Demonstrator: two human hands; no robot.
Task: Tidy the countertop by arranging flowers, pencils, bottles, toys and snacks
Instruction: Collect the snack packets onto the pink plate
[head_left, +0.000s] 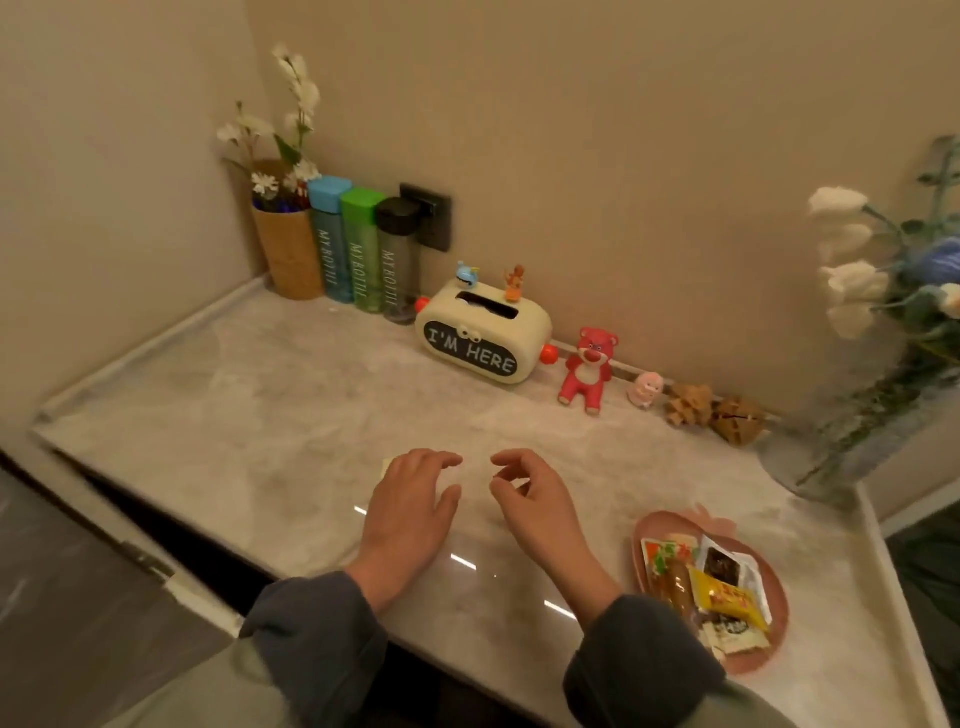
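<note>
Nothing is being held: left hand (410, 512) spread, right hand (535, 506) fingers loosely curled; desk (270, 395) is best being scanned for strays.

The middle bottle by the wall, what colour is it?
Green: the middle bottle has a green cap and body, between a blue one and a dark one. Head view shows it.

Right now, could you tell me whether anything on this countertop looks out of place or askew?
Nothing stands out. The bottles, tissue box and toys line the wall upright, the snacks sit in the pink tray, and nothing looks spilled.
</note>
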